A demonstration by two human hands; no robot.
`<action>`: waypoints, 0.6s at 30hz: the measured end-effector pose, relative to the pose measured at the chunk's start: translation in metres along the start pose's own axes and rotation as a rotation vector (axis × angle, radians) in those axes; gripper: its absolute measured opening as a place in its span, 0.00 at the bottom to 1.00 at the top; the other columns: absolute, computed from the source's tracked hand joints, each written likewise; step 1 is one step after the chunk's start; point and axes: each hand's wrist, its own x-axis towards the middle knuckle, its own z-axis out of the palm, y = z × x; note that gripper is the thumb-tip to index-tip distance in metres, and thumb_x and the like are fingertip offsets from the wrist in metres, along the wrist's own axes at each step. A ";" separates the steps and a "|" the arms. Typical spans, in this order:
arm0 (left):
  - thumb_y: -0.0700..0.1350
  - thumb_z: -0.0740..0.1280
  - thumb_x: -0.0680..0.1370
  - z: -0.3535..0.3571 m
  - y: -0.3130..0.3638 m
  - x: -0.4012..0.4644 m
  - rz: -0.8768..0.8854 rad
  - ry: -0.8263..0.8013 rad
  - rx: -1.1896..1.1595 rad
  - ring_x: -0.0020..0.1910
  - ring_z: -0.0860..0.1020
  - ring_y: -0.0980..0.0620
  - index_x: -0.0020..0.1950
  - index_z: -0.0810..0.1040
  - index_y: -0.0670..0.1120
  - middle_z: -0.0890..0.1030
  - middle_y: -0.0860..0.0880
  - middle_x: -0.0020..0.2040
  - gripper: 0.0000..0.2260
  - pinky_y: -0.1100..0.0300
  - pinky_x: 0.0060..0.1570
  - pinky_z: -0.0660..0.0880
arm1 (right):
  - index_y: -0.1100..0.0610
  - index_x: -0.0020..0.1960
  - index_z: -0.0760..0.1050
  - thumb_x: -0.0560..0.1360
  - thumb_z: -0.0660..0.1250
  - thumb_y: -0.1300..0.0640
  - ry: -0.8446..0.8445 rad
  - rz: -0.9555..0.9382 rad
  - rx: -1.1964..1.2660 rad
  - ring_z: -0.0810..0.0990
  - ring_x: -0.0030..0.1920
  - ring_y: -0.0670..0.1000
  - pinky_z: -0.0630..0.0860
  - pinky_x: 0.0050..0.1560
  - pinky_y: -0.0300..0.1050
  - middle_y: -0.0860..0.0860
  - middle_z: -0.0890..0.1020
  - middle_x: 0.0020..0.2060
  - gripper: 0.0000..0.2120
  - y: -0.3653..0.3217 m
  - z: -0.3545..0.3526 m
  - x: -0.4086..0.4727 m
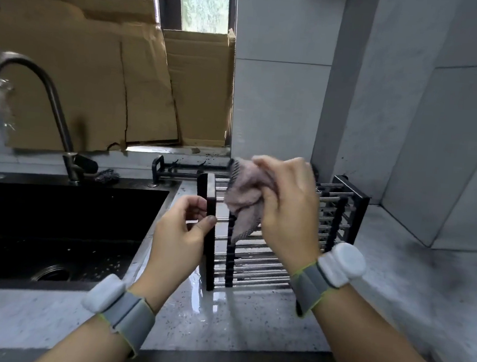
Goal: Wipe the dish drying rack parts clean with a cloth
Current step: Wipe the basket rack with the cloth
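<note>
Wrists nearest, each banded; left hand (pixel 182 230) pinches the black end bar of the rack (pixel 271 258), steadying it; right hand (pixel 287 208) bunches the pink cloth (pixel 244 198) over the upper rods; rack looks stiff, light, likely slick where wet, best held by its frame; it stands on the wet speckled counter (pixel 219 320) beside the dark sink (pixel 55 222).
</note>
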 end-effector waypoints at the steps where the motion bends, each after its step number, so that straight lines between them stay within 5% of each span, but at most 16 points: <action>1: 0.34 0.72 0.75 0.000 0.000 0.000 0.000 -0.002 -0.011 0.45 0.80 0.56 0.50 0.79 0.44 0.82 0.49 0.45 0.07 0.61 0.49 0.76 | 0.59 0.59 0.79 0.71 0.65 0.71 0.025 0.018 0.022 0.73 0.51 0.55 0.72 0.51 0.47 0.52 0.72 0.50 0.18 -0.001 -0.004 -0.002; 7: 0.32 0.73 0.73 -0.005 0.003 0.001 0.036 -0.058 -0.023 0.44 0.80 0.56 0.50 0.80 0.42 0.83 0.50 0.44 0.09 0.63 0.46 0.76 | 0.64 0.54 0.80 0.70 0.69 0.71 -0.153 -0.250 -0.094 0.74 0.48 0.59 0.75 0.49 0.52 0.58 0.78 0.51 0.13 -0.006 0.023 -0.036; 12: 0.31 0.72 0.74 -0.006 -0.002 0.007 -0.012 -0.069 -0.048 0.45 0.81 0.49 0.51 0.80 0.41 0.83 0.44 0.46 0.09 0.51 0.50 0.79 | 0.64 0.52 0.81 0.71 0.70 0.70 -0.211 -0.206 -0.080 0.76 0.45 0.58 0.77 0.44 0.50 0.57 0.78 0.46 0.11 0.006 0.028 -0.072; 18: 0.33 0.72 0.75 -0.004 -0.001 0.006 -0.065 -0.065 -0.109 0.42 0.78 0.53 0.49 0.79 0.44 0.81 0.48 0.43 0.08 0.54 0.48 0.78 | 0.59 0.44 0.79 0.66 0.71 0.65 -0.586 -0.188 -0.140 0.76 0.43 0.55 0.78 0.37 0.49 0.53 0.75 0.44 0.08 0.017 0.021 -0.113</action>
